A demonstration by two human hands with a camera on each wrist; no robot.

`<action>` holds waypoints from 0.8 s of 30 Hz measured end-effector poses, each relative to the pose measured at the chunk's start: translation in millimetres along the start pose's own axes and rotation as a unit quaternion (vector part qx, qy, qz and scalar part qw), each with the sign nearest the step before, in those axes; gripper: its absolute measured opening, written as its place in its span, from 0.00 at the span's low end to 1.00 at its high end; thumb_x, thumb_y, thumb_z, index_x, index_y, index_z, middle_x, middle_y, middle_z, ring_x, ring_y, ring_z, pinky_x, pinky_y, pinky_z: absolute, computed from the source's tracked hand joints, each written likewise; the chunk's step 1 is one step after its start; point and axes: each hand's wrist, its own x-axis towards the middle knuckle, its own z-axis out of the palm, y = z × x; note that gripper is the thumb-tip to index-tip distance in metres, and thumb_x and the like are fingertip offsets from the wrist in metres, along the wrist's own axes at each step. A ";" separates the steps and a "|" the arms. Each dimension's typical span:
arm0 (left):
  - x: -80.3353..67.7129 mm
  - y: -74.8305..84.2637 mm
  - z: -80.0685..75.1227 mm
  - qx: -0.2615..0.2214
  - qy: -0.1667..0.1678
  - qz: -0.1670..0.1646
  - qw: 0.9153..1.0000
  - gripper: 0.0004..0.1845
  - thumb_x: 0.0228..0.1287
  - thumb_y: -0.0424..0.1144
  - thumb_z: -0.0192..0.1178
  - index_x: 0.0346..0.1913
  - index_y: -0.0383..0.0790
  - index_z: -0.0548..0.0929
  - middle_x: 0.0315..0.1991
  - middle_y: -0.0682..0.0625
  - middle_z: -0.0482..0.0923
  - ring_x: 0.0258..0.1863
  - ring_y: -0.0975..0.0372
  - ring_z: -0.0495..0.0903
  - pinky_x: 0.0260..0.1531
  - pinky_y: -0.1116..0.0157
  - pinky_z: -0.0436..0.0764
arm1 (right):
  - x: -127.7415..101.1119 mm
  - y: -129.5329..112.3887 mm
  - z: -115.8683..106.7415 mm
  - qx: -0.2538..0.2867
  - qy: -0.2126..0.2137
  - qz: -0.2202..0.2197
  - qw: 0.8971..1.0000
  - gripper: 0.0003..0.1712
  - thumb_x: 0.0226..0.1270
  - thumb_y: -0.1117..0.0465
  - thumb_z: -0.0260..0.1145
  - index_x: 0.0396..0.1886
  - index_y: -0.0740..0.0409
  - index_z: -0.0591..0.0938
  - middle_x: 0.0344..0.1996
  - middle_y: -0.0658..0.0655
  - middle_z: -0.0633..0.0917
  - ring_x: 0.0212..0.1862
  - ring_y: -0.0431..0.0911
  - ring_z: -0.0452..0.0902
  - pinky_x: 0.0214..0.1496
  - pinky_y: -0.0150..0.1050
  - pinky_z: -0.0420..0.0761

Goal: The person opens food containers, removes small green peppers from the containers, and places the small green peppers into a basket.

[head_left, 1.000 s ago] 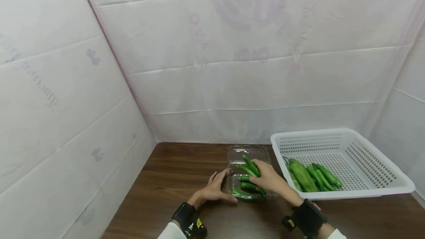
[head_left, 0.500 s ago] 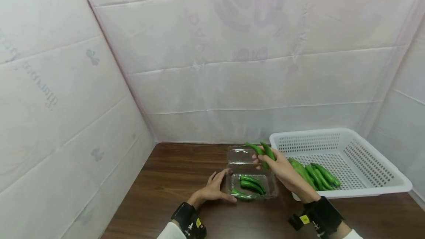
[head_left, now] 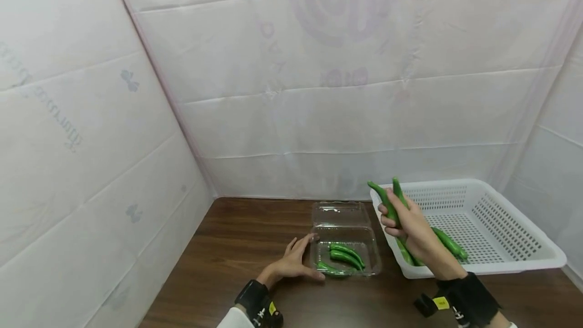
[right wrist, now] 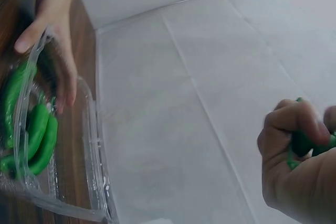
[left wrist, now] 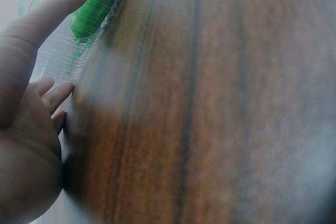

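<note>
Two green chili peppers (head_left: 385, 200) are gripped in my right hand (head_left: 416, 229), their ends sticking up past the fingers, above the left side of the white basket (head_left: 489, 268). In the right wrist view the curled fingers mostly hide these peppers. My left hand (head_left: 291, 263) spreads its fingers along the left side of a clear plastic clamshell box (head_left: 376, 257), thumb at the near corner. Inside the box lie several green chili peppers (head_left: 347, 258). The left wrist view shows one pepper (left wrist: 97, 11) through the box wall, beside the thumb.
More green peppers (head_left: 450, 243) lie in the basket's left part, partly behind my right hand and forearm. The box's lid (head_left: 341, 212) is folded back away from me. Brown wooden table (head_left: 237, 247) extends to the left, with white sheeting (head_left: 282, 115) behind it.
My right hand has lifted two peppers out of the box and carried them right, over the basket. Fewer peppers lie in the box now. The left hand stays in place.
</note>
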 end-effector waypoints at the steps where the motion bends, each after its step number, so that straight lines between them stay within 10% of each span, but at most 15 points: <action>1: -0.3 0.0 -0.2 0.000 0.001 0.000 1.000 0.62 0.50 0.59 0.78 0.82 0.47 0.51 0.82 0.43 0.53 0.82 0.46 0.50 0.78 0.40 0.34 | -0.9 -1.6 -2.0 0.021 -0.002 -0.002 1.000 0.17 0.83 0.43 0.47 0.49 0.51 0.69 0.28 0.47 0.72 0.22 0.37 0.56 0.23 0.37 0.49; 16: -2.2 -0.7 2.1 -0.013 0.012 -0.001 1.000 0.62 0.49 0.62 0.78 0.82 0.48 0.52 0.82 0.44 0.54 0.82 0.46 0.50 0.79 0.41 0.31 | -16.4 -11.5 -65.5 0.203 -0.031 -0.080 0.975 0.21 0.86 0.43 0.34 0.64 0.50 0.60 0.32 0.50 0.73 0.24 0.38 0.50 0.22 0.31 0.48; 24: -4.7 0.5 -1.2 -0.003 0.007 0.010 1.000 0.61 0.51 0.58 0.78 0.82 0.45 0.51 0.81 0.43 0.55 0.81 0.44 0.51 0.78 0.38 0.34 | -27.9 -12.8 -97.5 0.040 0.096 -0.067 0.992 0.18 0.86 0.46 0.39 0.68 0.40 0.59 0.42 0.45 0.75 0.28 0.36 0.73 0.25 0.28 0.74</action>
